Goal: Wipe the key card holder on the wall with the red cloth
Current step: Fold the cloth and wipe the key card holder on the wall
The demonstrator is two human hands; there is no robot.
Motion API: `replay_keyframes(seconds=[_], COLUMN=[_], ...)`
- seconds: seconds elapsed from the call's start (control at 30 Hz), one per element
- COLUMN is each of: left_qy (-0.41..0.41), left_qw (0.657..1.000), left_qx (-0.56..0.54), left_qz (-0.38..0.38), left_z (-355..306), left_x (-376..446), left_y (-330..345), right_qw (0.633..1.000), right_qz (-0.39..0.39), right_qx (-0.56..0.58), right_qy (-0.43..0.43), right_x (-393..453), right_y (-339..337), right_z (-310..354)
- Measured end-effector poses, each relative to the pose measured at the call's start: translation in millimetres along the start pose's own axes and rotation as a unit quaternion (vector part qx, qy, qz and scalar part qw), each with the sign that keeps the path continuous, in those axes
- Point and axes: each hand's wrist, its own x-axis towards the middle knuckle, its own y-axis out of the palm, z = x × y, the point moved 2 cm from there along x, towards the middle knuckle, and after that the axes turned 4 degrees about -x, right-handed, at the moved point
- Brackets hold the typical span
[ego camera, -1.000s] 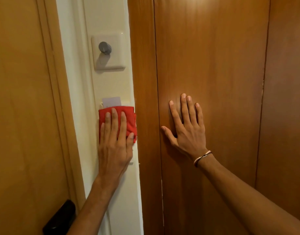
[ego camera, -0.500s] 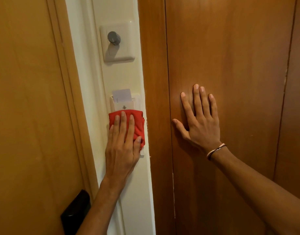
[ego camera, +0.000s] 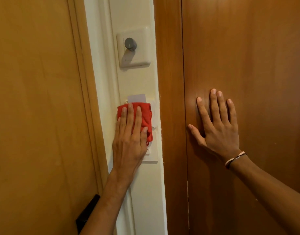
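Observation:
A folded red cloth [ego camera: 145, 116] lies flat against the white key card holder [ego camera: 154, 114] on the narrow cream wall strip. My left hand [ego camera: 129, 141] presses the cloth onto the holder with its fingers stretched out. The cloth hides most of the holder; only its right edge and top corner show. A white key card [ego camera: 137, 98] sticks up out of the holder just above the cloth. My right hand [ego camera: 217, 129] rests flat and spread on the brown wooden panel to the right, holding nothing.
A white wall plate with a grey knob [ego camera: 130, 44] sits above the holder. Another white plate [ego camera: 151, 153] is just below the cloth. A wooden door [ego camera: 35, 116] with a black lock fitting [ego camera: 86, 214] is on the left; brown wood panelling [ego camera: 247, 48] fills the right.
My left hand slid the red cloth down the holder and back up, and it again covers the holder's arrow mark just under the card. My right hand stayed flat on the panel.

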Motion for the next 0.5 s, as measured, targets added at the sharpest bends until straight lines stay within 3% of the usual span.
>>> replay_keyframes(seconds=[0.2,0.4,0.5], left_qy=[0.004,-0.024,-0.031], left_qw=[1.000,0.999,0.999], left_qx=[0.014,0.011,0.006], left_qz=[0.022,0.030,0.018], left_z=[-19.3,-13.7,-18.5], left_x=[-33.6,32.7,16.4], left_y=[6.0,-7.5,-4.4], right_qw=[1.000,1.000,1.000], right_qz=[0.006,0.000,0.000], right_qx=[0.007,0.004,0.003], right_qy=[0.003,0.002,0.002], right_x=[-0.3,-0.1,-0.9], right_y=[-1.6,-1.4,-1.9], right_z=[-0.2,-0.2,-0.1])
